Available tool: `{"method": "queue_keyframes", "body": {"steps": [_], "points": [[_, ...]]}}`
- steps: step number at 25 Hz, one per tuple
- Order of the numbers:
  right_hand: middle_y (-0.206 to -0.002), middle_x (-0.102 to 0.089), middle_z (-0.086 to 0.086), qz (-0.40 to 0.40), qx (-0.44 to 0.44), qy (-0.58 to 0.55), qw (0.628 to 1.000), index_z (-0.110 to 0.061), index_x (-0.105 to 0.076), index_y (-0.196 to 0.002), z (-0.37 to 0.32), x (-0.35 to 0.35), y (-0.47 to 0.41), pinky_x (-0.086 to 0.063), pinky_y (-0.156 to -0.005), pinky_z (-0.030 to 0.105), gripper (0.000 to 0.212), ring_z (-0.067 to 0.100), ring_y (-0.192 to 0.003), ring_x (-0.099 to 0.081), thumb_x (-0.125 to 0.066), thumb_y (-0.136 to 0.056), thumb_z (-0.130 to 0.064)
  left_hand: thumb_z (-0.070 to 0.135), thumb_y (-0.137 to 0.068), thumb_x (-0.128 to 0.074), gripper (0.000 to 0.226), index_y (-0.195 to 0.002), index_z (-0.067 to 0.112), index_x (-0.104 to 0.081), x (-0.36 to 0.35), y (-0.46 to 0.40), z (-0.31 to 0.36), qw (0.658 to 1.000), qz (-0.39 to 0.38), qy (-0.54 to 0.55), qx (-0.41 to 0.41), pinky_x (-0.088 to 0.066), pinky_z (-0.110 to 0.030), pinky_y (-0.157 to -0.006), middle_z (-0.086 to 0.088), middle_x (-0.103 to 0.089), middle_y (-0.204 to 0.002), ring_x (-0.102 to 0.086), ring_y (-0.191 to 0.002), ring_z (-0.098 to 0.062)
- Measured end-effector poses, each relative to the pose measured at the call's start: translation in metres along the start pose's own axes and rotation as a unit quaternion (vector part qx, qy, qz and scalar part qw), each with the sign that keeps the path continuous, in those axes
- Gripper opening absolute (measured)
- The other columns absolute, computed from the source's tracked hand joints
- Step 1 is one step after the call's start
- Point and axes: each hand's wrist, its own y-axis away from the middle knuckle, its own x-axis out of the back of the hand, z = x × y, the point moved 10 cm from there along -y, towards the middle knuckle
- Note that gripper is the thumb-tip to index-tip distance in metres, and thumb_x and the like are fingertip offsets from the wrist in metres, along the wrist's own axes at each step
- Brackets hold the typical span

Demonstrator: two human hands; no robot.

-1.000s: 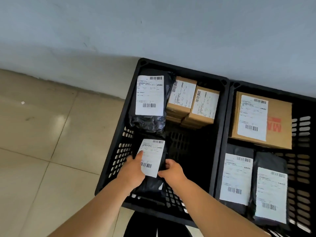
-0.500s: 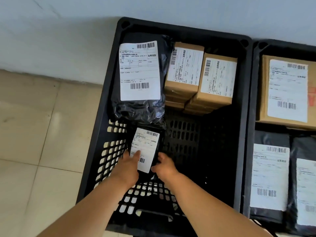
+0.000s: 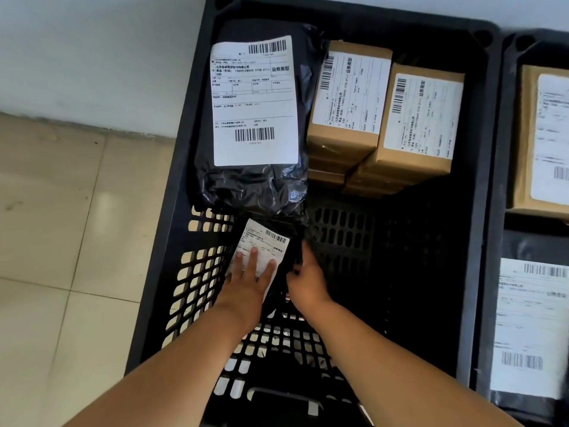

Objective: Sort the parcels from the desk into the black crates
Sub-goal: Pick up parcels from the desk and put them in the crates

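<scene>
Head view looks down into a black slatted crate (image 3: 172, 211) standing on a tiled floor (image 3: 61, 241) against a pale wall (image 3: 92, 57). Both bare forearms reach in over the near rim. The left hand (image 3: 249, 278) lies flat with straight, spread fingers pressing on the white label of a small black poly mailer (image 3: 264, 241), which sits low in the crate's near-left part; the hand covers the label's lower half, and the bag's near end is hidden under both hands. The right hand (image 3: 304, 278) is at the mailer's right edge with fingers curled; it appears to pinch the dark film, though black on black makes the contact hard to confirm. Just beyond the mailer, touching or overlapping its far end, lies a large black poly parcel (image 3: 252, 186) with a full label facing up. To its right stand two stacks of small cardboard boxes (image 3: 338, 146) (image 3: 409, 161), labelled on top, the lower boxes mostly hidden. A second crate (image 3: 498, 149) adjoins on the right, cut off by the frame edge; in it show part of a cardboard box (image 3: 523, 143) and a labelled black bag (image 3: 529, 331), its print blurred.
</scene>
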Motion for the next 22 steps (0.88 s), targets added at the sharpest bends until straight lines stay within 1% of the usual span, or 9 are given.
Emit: {"method": "queue_keyframes", "body": {"steps": [2,4,6,8,10,13,16,19,22], "points": [[-0.145,-0.045,0.0,0.001,0.036,0.05,0.998,-0.03,-0.026,-0.15,-0.01,-0.003,-0.005,-0.039,-0.109,0.036,0.07,0.016,-0.129,-0.046,-0.042,-0.092,0.006,0.01,-0.091,-0.054,0.101,-0.143,0.028,0.03,-0.004,-0.002,0.001,1.0,-0.001,0.008,0.004,-0.014,-0.047,-0.118,-0.013,0.044,-0.145,0.032,-0.136,-0.042],[-0.143,-0.046,-0.007,-0.01,0.049,0.069,0.996,-0.031,-0.034,-0.146,-0.015,-0.01,-0.008,-0.034,-0.109,0.02,0.062,0.012,-0.132,-0.041,-0.04,-0.094,0.001,0.01,-0.09,-0.054,0.101,-0.143,0.027,0.03,-0.007,-0.003,0.002,1.0,-0.003,0.023,0.007,-0.012,-0.048,-0.118,-0.015,0.044,-0.145,0.033,-0.135,-0.043],[-0.136,-0.05,-0.017,-0.031,0.052,0.083,0.995,-0.037,-0.043,-0.139,-0.019,-0.016,-0.012,-0.03,-0.098,0.006,0.052,0.01,-0.132,-0.041,-0.038,-0.098,-0.005,0.011,-0.09,-0.053,0.1,-0.143,0.027,0.031,-0.009,-0.005,0.0,0.999,-0.008,0.043,0.016,-0.016,-0.048,-0.117,-0.016,0.044,-0.145,0.033,-0.135,-0.043],[-0.149,-0.037,-0.01,-0.06,0.066,0.13,0.987,-0.032,-0.033,-0.147,-0.027,-0.02,-0.016,-0.022,-0.101,0.009,0.06,0.011,-0.137,-0.033,-0.041,-0.096,-0.001,0.012,-0.09,-0.053,0.101,-0.142,0.026,0.032,-0.012,-0.006,0.0,0.999,-0.012,0.046,0.022,-0.021,-0.047,-0.116,-0.017,0.043,-0.144,0.032,-0.135,-0.044],[-0.155,-0.029,-0.004,-0.08,0.064,0.155,0.983,-0.028,-0.026,-0.15,-0.03,-0.019,-0.017,-0.024,-0.108,0.016,0.067,0.015,-0.139,-0.033,-0.043,-0.093,0.003,0.015,-0.091,-0.054,0.101,-0.141,0.026,0.034,-0.013,-0.006,-0.001,0.999,-0.018,0.04,0.024,-0.021,-0.047,-0.116,-0.018,0.043,-0.144,0.031,-0.135,-0.045],[-0.149,-0.04,0.0,-0.056,0.045,0.147,0.986,-0.028,-0.028,-0.15,-0.028,-0.002,-0.012,-0.037,-0.109,0.031,0.067,0.019,-0.13,-0.045,-0.045,-0.092,0.002,0.02,-0.092,-0.054,0.097,-0.144,0.027,0.028,-0.007,-0.003,-0.002,0.999,-0.014,0.025,0.028,-0.022,-0.045,-0.116,-0.017,0.037,-0.149,0.022,-0.14,-0.043],[-0.138,-0.051,0.004,-0.028,0.037,0.132,0.99,-0.027,-0.036,-0.146,-0.025,0.016,0.001,-0.042,-0.1,0.025,0.06,0.013,-0.114,-0.052,-0.045,-0.093,0.0,0.015,-0.088,-0.056,0.091,-0.151,0.024,0.009,0.027,0.0,0.002,0.997,0.081,0.0,0.014,-0.022,-0.041,-0.114,-0.016,0.016,-0.156,0.002,-0.145,-0.035],[-0.145,-0.044,0.007,-0.029,0.014,0.145,0.989,-0.025,-0.029,-0.149,-0.015,0.024,0.008,-0.039,-0.108,0.032,0.062,0.017,-0.127,-0.047,-0.045,-0.094,-0.001,0.006,-0.085,-0.054,0.099,-0.148,0.025,0.021,0.043,-0.01,0.008,0.994,0.104,-0.023,-0.018,-0.007,-0.043,-0.118,-0.011,0.031,-0.153,0.018,-0.144,-0.032],[-0.144,-0.046,0.01,-0.026,0.004,0.124,0.992,-0.024,-0.026,-0.15,-0.01,0.027,0.01,-0.039,-0.109,0.034,0.062,0.02,-0.128,-0.048,-0.045,-0.095,-0.002,0.005,-0.086,-0.056,0.106,-0.143,0.028,0.03,0.037,-0.023,-0.003,0.997,0.048,-0.065,0.012,-0.012,-0.046,-0.117,-0.011,0.042,-0.147,0.026,-0.14,-0.036]]}}
